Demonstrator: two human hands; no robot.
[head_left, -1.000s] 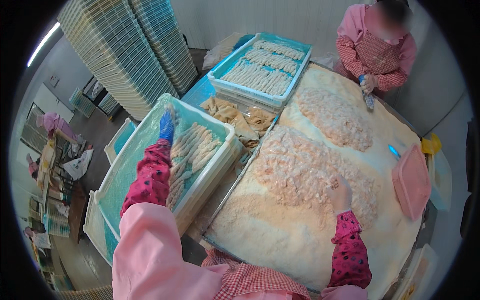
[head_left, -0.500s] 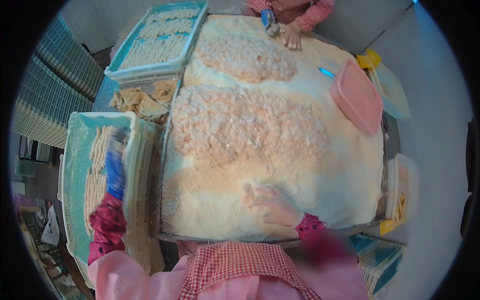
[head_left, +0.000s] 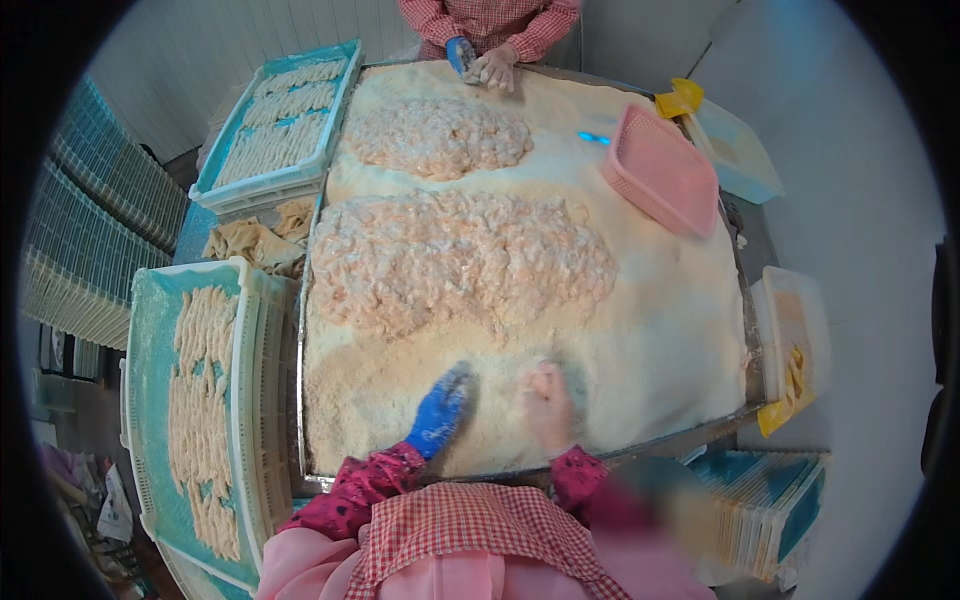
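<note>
My left hand (head_left: pixel 440 412), in a blue glove with crumb-whitened fingertips, is over the near part of the crumb-covered table (head_left: pixel 660 370). Its fingers are blurred, so their grip is unclear. Beside it, my bare right hand (head_left: pixel 548 402) is curled closed just above the crumbs. Whatever it may hold is hidden. Beyond both hands lies a wide heap of wet, pale pink raw meat pieces (head_left: pixel 450 260). At my left, rows of crumb-coated strips (head_left: pixel 200 420) lie in a white crate (head_left: pixel 243 330) with a blue-green lining.
Across the table a co-worker's hands (head_left: pixel 480 65) meet near a smaller meat heap (head_left: pixel 440 135). A second crate of strips (head_left: pixel 325 165) stands far left, beside crumpled cloths (head_left: pixel 250 243). A pink basket (head_left: pixel 660 170) sits at right. Stacked trays (head_left: pixel 75 270) rise at far left.
My left hand has moved from the crate of strips to the table, beside my right hand. My right hand has gone from spread to curled. The whole view has shifted.
</note>
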